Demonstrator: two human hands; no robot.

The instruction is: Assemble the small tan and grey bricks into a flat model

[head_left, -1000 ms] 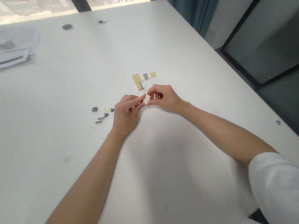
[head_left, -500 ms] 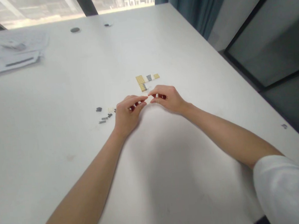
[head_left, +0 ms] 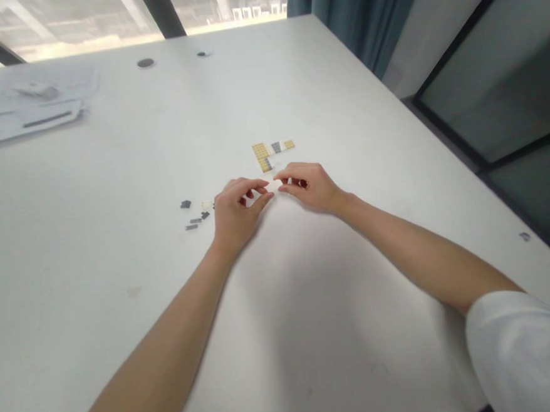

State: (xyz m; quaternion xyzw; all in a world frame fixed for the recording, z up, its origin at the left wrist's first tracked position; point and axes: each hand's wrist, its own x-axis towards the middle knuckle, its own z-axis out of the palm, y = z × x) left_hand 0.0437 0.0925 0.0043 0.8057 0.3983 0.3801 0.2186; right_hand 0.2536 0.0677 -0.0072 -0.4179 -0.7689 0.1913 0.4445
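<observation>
My left hand [head_left: 235, 209] and my right hand [head_left: 308, 185] meet fingertip to fingertip over the white table [head_left: 113, 179]. Both pinch a small pale piece [head_left: 273, 184] between them; it is too small to name for certain. Just beyond the fingers lies a flat assembly of tan, grey and white plates [head_left: 270, 154]. To the left of my left hand lie several small loose dark and pale pieces [head_left: 194, 213].
Papers [head_left: 37, 103] lie at the far left of the table. Two round dark spots [head_left: 145, 62] mark the far edge by the window. A teal curtain [head_left: 355, 6] hangs behind the table's right corner. A dark glass partition [head_left: 496, 77] stands to the right. A tiny piece [head_left: 524, 236] lies near the right edge.
The view has shifted slightly, so everything sits a little lower in the picture. My hands stay together, the fingertips still pinched around the small pale piece.
</observation>
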